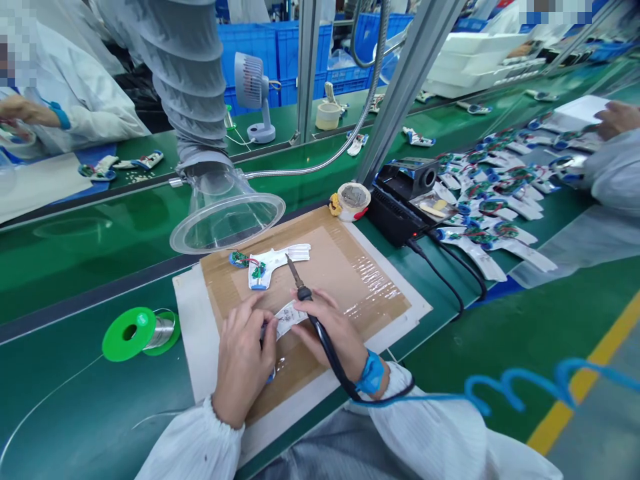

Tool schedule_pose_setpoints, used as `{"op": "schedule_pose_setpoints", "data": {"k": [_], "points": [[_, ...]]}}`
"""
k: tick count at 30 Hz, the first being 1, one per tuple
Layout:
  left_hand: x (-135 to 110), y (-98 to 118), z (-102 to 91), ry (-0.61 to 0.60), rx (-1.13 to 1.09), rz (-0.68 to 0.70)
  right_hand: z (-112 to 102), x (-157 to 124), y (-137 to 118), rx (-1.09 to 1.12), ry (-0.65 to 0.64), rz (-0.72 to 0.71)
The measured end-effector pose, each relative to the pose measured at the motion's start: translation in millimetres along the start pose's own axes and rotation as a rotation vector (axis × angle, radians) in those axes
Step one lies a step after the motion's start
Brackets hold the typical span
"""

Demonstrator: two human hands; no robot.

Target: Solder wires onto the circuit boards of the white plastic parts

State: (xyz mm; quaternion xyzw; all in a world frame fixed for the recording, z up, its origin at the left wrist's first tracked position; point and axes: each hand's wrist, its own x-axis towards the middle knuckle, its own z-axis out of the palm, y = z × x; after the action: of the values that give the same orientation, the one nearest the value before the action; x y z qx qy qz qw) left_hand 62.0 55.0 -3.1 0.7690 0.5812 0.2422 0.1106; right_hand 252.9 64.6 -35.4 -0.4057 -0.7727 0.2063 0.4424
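My left hand (245,353) is closed around one end of a white plastic housing (289,319) with printed markings on its face. Its other end is pinched by my right hand (336,328), which also holds a soldering iron (303,291), tip pointing up and away. Part of the housing is hidden under my left fingers. Just beyond my hands, a second white housing (275,262) lies open on the cardboard (370,287), with a small green circuit board (239,259) wired to it. The iron's tip appears above this housing; contact cannot be made out.
A solder spool (131,333) stands left. Over the board's back edge hangs a clear extraction hood (227,223). Behind right are a round tin (354,199) and a black soldering station (395,213). Many housings (495,213) are piled right, near a co-worker's hand (620,120). A coiled blue cord (520,387) trails from my wrist.
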Motion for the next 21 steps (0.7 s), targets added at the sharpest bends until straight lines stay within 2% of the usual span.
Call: {"op": "schedule_pose_setpoints", "data": {"k": [3, 12, 18, 21], "points": [[0, 1, -0.4, 0.002, 0.028, 0.008, 3, 0, 1, -0.033, -0.052, -0.004], [8, 1, -12.1, -0.032, 0.172, 0.110, 4, 2, 0, -0.060, -0.030, 0.025], [16, -2, -13.1, -0.117, 0.108, 0.130, 5, 1, 3, -0.045, -0.019, 0.006], [15, -1, -9.8, -0.108, 0.097, 0.106, 5, 0, 5, -0.044, -0.029, -0.002]]}}
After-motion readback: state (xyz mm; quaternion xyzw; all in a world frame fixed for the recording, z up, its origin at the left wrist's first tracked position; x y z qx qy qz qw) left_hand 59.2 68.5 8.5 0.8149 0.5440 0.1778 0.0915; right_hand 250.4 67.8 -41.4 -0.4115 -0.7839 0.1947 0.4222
